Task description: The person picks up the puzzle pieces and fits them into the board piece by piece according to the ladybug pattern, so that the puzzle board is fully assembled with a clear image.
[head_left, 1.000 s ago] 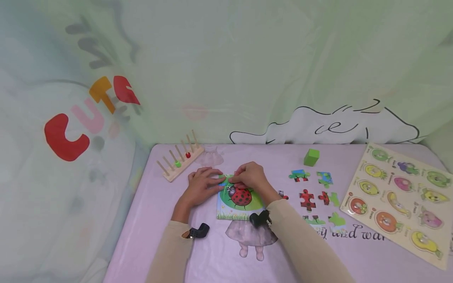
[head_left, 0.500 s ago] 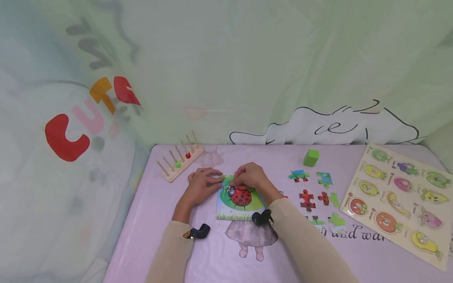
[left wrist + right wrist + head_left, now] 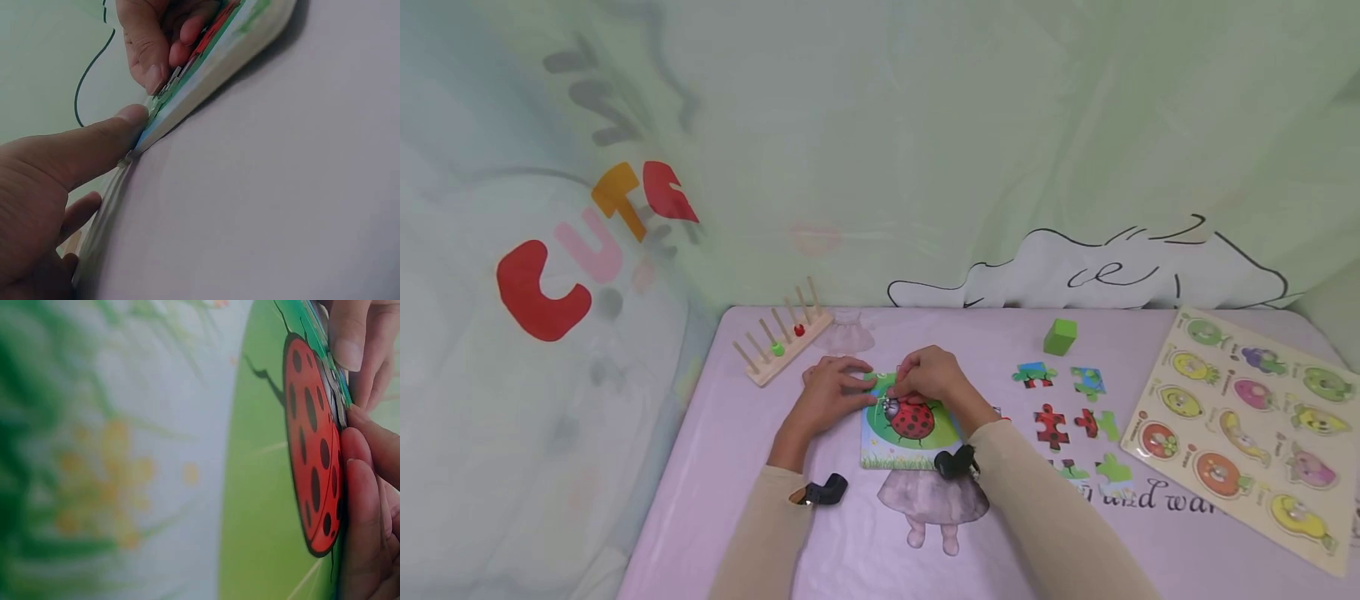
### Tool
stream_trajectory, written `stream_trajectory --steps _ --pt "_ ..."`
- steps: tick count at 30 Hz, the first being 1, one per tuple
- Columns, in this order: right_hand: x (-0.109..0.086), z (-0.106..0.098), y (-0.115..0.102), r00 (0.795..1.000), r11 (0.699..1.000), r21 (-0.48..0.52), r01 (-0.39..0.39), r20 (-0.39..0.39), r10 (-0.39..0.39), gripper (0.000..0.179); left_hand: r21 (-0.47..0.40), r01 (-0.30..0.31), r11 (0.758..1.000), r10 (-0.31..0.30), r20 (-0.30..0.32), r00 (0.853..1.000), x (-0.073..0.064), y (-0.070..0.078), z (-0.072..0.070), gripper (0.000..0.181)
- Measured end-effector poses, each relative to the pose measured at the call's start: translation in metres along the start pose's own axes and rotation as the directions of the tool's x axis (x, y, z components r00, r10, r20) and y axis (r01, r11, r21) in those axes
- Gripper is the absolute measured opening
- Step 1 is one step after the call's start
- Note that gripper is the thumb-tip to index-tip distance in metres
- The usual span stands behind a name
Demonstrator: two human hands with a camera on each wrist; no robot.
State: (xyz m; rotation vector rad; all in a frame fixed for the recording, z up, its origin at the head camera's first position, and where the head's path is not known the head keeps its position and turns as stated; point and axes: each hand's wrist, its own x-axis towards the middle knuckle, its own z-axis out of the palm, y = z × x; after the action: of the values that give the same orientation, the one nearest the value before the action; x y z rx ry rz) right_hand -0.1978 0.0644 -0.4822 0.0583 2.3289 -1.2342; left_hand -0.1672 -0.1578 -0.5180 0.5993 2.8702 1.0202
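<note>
A square ladybug puzzle board lies flat on the table in front of me. My left hand is at the board's upper left corner, its extended thumb touching the edge and its other fingers near the tabletop. Over the upper part of the board, my right hand pinches a puzzle piece between thumb and fingertips. In the right wrist view the grey edge of this piece stands slightly raised beside the printed red ladybug. The fingers hide most of the piece's picture.
Several loose puzzle pieces lie to the right of the board. A green block stands behind them. At far right is a wooden fruit-and-vegetable board. A peg rack with a green and a red bead stands at back left.
Both hands stay at the upper part of the board. The right hand's fingertips have shifted very slightly; the left hand's fingers barely move along the edge.
</note>
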Motion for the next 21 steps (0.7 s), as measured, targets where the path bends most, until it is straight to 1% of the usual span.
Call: stream_trajectory --steps 6,11,21 --pt "-0.0016 -0.0008 0.0019 1.000 0.999 0.048 0.009 0.012 -0.009 0.019 -0.012 -0.017 1.000 0.017 -0.005 1.000 -0.0010 -0.0019 0.0001 0.032" --pt "-0.0006 0.0000 0.0035 1.000 0.998 0.069 0.013 0.000 -0.013 0.019 -0.020 -0.029 0.999 0.028 -0.010 1.000 -0.0015 -0.0033 0.0001 0.032" --pt "0.0002 0.0027 0.0013 0.999 1.000 0.017 0.007 -0.044 -0.007 0.021 -0.011 -0.033 0.999 0.033 0.011 0.999 -0.0018 -0.0029 -0.0011 0.040"
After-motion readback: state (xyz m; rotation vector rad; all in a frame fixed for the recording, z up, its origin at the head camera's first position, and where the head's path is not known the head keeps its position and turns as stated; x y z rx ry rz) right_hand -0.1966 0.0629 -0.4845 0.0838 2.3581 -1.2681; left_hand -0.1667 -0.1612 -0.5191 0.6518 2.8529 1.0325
